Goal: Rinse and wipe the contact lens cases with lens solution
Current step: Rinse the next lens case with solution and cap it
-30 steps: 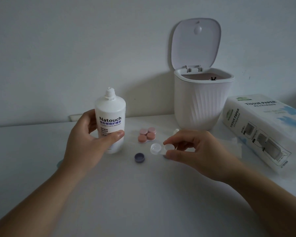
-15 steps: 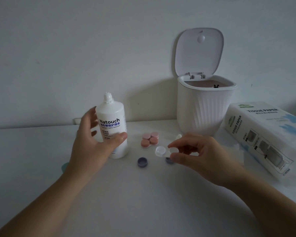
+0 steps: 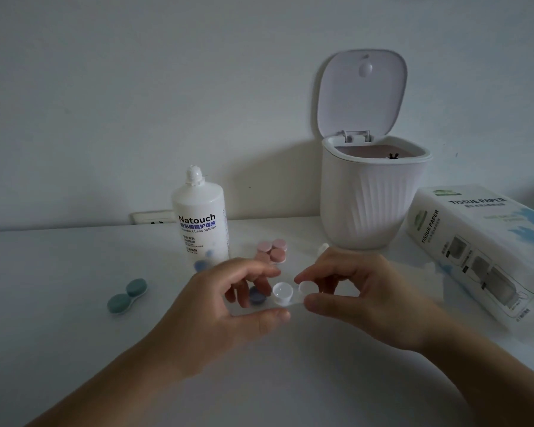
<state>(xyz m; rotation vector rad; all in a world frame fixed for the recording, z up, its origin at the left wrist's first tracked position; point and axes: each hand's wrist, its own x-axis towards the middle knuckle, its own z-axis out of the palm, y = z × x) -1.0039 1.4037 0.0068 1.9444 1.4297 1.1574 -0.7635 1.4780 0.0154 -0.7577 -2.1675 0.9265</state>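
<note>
Left to right: green case sits untouched toward the table's left edge. Bottle now stands free mid-table near the back edge; we see the left hand has let go of it and come over to the clear case, fingers curled round its left end. Right hand pinches the right well. Both hands on the case, so we judge wiping or emptying is next.

Your solution bottle stands on the table, left of the lidded bin. The tissue pack lies right of the bin; the double-cup case lies at far left.
</note>
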